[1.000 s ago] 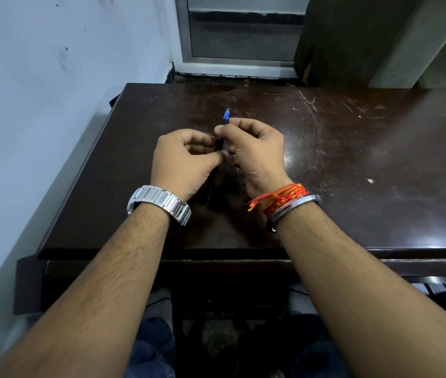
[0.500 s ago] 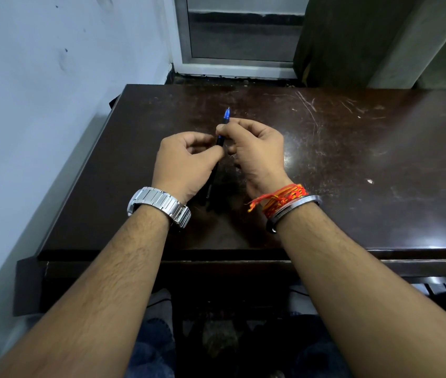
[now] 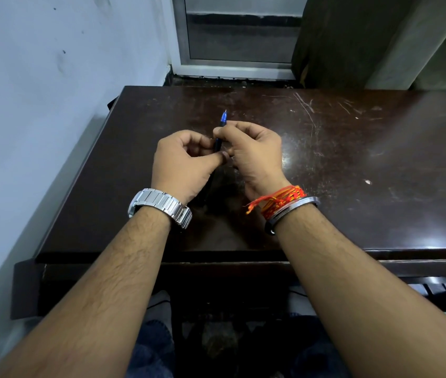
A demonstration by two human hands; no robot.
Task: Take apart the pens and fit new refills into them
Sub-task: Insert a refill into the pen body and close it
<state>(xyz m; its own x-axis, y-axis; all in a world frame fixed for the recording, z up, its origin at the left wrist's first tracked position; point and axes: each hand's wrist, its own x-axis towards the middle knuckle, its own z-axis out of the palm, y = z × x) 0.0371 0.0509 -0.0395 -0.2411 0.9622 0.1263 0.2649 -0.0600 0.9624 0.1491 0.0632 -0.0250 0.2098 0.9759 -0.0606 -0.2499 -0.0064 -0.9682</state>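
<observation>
Both hands hold one dark pen (image 3: 218, 144) over the middle of a dark wooden table (image 3: 352, 165). Its blue front section with a fine metal tip (image 3: 224, 118) sticks out beyond my fingers, pointing away from me. My right hand (image 3: 254, 156) pinches the pen just behind the blue part. My left hand (image 3: 182, 165) grips the dark barrel lower down, with the thumb pressed against it. The barrel's lower end runs down between my palms and is mostly hidden.
A pale wall (image 3: 39, 105) runs close along the table's left edge. Beyond the far edge stand a metal-framed door (image 3: 232, 36) and a dark panel (image 3: 339, 42). The tabletop is scratched and glossy, with a small white speck (image 3: 368, 182) at the right.
More of the blue tip section now shows beyond my right fingers than a second ago. Both hands have stayed in nearly the same place.
</observation>
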